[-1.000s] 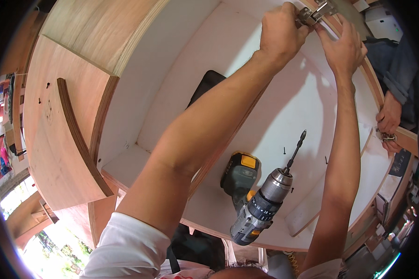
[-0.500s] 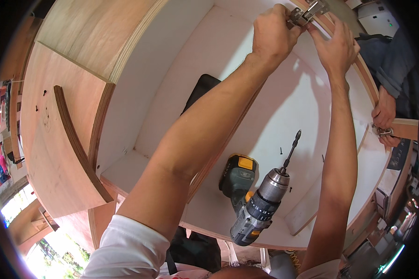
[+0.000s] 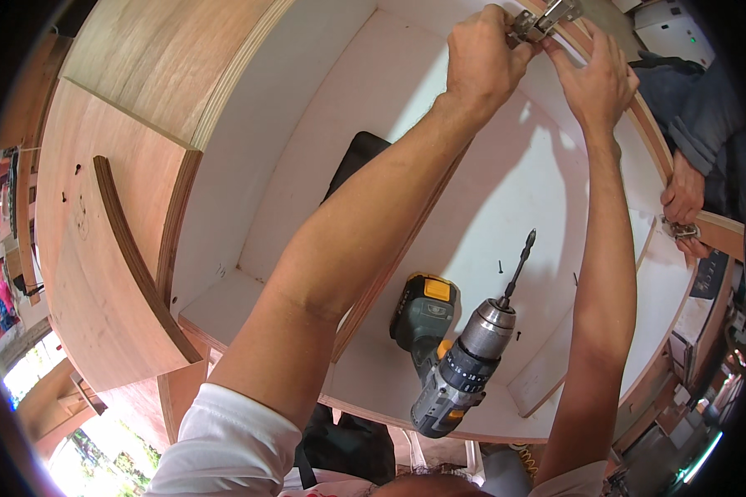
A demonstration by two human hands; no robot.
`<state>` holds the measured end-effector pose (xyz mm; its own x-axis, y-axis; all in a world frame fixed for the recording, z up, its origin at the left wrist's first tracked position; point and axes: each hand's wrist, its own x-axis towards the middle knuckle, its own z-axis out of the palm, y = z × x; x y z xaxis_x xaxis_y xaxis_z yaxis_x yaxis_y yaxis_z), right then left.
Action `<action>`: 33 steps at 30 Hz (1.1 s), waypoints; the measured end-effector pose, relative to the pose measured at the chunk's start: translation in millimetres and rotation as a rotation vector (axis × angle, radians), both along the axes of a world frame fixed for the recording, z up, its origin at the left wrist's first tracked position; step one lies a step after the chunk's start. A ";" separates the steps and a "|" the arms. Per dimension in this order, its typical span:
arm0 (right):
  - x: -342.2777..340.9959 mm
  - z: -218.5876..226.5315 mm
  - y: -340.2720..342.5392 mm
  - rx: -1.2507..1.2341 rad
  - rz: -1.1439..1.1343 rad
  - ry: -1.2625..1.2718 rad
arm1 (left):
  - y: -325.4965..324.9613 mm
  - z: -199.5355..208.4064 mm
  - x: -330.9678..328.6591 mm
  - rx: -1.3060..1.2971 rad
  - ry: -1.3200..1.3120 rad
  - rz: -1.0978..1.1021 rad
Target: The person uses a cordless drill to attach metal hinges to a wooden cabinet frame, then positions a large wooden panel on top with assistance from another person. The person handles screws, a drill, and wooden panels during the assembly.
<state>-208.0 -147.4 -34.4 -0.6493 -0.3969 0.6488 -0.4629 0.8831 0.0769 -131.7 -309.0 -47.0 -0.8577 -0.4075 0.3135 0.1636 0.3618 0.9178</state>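
At the top of the view, a metal cabinet hinge [image 3: 542,23] lies against the plywood edge of a white-lined cabinet [image 3: 307,62]. My left hand [image 3: 485,58] pinches the hinge from its left side, fingers closed. From the right, my right hand [image 3: 595,83] is bent around the same edge, one digit touching the hinge's underside; some of its fingers are partly hidden behind the edge. Below, between my forearms, a cordless drill [image 3: 464,364] with a long bit rests in the cabinet. Several dark screws [image 3: 501,267] lie near the bit.
On the right, another person's hands [image 3: 685,199] are at a second hinge [image 3: 681,231] on the cabinet's edge. A curved plywood piece [image 3: 137,257] sits at the left. A black flat object [image 3: 358,161] lies partly behind my left forearm. A divider board [image 3: 402,244] crosses the cabinet.
Almost nothing differs. My left hand and the hinge have shifted very slightly left in the picture; both hands keep their hold.
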 end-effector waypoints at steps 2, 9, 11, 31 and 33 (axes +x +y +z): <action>0.0 0.2 0.2 0.005 -0.009 -0.011 | -0.2 0.5 0.3 0.005 0.008 0.004; 0.5 0.6 -0.3 0.007 -0.002 -0.017 | -0.9 5.8 3.3 0.034 -0.015 -0.006; 0.2 0.6 -0.3 0.008 -0.002 -0.024 | -1.0 5.7 4.0 0.042 -0.015 -0.007; -0.8 -3.1 -0.7 0.000 -0.004 0.018 | 2.0 0.5 -0.9 0.027 -0.002 -0.006; -0.4 -4.4 -0.8 -0.005 -0.002 0.019 | 3.4 -0.3 -1.4 0.055 0.022 -0.011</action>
<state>-208.3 -148.2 -38.8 -0.6374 -0.3921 0.6633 -0.4593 0.8845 0.0815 -133.1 -305.6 -47.3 -0.8554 -0.4150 0.3099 0.1879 0.3090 0.9323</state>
